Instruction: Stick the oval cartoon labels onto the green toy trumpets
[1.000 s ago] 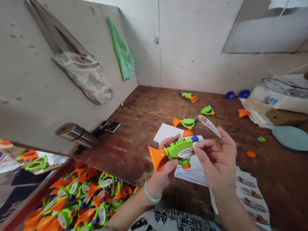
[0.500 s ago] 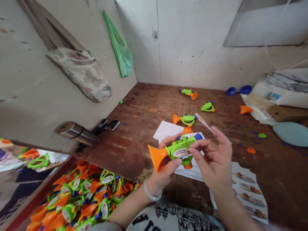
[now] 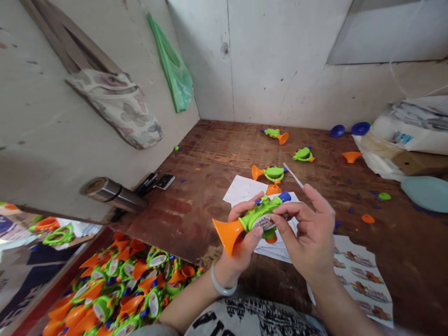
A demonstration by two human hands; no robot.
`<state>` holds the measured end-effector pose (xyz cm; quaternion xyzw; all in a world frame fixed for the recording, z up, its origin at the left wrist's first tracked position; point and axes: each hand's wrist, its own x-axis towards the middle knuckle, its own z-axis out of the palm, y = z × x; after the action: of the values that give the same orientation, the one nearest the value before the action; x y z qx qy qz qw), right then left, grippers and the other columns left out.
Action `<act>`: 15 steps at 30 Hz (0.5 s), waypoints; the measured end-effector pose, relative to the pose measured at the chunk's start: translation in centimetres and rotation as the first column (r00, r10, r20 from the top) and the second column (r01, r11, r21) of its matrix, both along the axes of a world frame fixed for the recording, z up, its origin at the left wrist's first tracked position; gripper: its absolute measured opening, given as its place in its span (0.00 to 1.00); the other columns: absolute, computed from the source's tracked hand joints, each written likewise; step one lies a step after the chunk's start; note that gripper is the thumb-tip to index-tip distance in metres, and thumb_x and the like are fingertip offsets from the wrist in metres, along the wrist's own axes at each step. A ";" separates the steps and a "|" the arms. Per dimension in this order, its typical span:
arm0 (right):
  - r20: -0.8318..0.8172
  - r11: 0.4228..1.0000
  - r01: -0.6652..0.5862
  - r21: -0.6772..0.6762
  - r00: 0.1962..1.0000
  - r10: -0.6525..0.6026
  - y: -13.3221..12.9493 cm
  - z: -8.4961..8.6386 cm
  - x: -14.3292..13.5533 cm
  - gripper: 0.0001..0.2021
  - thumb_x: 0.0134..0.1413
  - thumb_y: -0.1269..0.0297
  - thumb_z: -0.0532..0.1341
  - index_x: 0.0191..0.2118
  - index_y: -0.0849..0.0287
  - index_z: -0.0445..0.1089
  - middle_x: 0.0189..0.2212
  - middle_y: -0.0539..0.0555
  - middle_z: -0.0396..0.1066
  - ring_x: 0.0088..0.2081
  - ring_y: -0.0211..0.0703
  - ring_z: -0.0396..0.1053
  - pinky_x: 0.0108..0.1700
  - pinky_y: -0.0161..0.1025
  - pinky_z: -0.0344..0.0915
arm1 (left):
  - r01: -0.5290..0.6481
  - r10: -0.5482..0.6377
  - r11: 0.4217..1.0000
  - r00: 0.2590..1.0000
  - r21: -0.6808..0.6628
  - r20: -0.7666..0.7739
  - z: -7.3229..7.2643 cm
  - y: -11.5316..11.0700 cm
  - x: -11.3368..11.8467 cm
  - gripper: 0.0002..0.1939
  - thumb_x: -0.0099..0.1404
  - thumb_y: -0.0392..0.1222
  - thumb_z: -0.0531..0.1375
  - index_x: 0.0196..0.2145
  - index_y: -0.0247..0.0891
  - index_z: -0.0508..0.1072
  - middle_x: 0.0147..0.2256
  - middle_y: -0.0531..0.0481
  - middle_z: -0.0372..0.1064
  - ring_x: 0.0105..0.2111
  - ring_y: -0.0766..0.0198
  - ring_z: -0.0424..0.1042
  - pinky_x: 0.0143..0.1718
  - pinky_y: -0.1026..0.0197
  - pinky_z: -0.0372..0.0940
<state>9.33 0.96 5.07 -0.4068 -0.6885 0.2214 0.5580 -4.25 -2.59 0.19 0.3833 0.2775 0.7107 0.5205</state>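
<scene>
A toy trumpet (image 3: pixel 229 233) with an orange bell, green body and blue mouthpiece is held above the table. My left hand (image 3: pixel 241 242) is wrapped round its body near the bell, the thumb at the oval label. My right hand (image 3: pixel 308 228) pinches at the right end of that label with thumb and fingertips, while a thin white sticker strip (image 3: pixel 293 175) stands up from its index finger. White papers (image 3: pixel 245 189) lie beneath the toy. A sheet of bear stickers (image 3: pixel 367 280) is at the lower right.
Several finished-looking toy trumpets fill a bin (image 3: pixel 129 284) at the lower left. More toys (image 3: pixel 275 174) and loose orange, blue and green parts are on the brown table (image 3: pixel 182 196). A steel flask (image 3: pixel 114 193) lies left; a light-blue lid (image 3: pixel 425 193) is right.
The toy has tilted, with its bell slightly lower and further left. My left thumb now covers part of the label. The strip at my right index finger has turned more edge-on.
</scene>
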 end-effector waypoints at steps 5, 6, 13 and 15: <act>0.082 0.996 0.043 0.076 0.995 -0.049 0.1 0.6 -0.5 0.04 0.65 0.68 0.66 0.40 0.50 0.74 0.34 0.53 0.76 0.37 0.46 0.76 0.37 0.45 0.77 | -0.058 0.059 0.998 0.997 0.028 -0.039 -0.6 -0.2 -0.2 0.21 0.71 0.41 0.67 0.59 0.50 0.71 0.68 0.45 0.66 0.67 0.47 0.67 0.70 0.40 0.60; 0.083 0.995 0.050 0.083 0.995 -0.057 0.0 0.7 -0.7 0.04 0.65 0.68 0.66 0.40 0.50 0.74 0.34 0.53 0.76 0.37 0.46 0.76 0.38 0.45 0.77 | -0.064 0.066 0.998 0.997 0.029 -0.045 -0.6 -0.2 -0.3 0.21 0.71 0.41 0.67 0.59 0.50 0.71 0.68 0.45 0.66 0.68 0.46 0.66 0.70 0.40 0.59; 0.159 0.987 0.080 0.139 0.982 -0.102 0.4 0.2 -0.8 0.03 0.64 0.66 0.67 0.41 0.50 0.74 0.32 0.53 0.75 0.43 0.53 0.74 0.48 0.54 0.74 | -0.049 0.052 0.997 0.997 0.053 -0.051 -0.5 -0.2 -0.7 0.21 0.71 0.39 0.66 0.59 0.49 0.70 0.68 0.44 0.66 0.68 0.48 0.67 0.70 0.42 0.60; 0.152 0.975 0.159 0.157 0.971 -0.183 1.1 -0.5 -0.2 0.13 0.60 0.63 0.71 0.49 0.51 0.74 0.42 0.57 0.76 0.47 0.57 0.73 0.50 0.58 0.73 | -0.036 0.037 0.999 0.999 0.028 -0.011 -0.1 -0.1 -0.8 0.22 0.70 0.40 0.68 0.59 0.48 0.70 0.67 0.44 0.67 0.66 0.48 0.69 0.69 0.43 0.62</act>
<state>9.16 2.06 4.62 -0.4405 -0.7089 0.0878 0.5437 -5.03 -2.71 0.07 0.3893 0.2775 0.7218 0.5005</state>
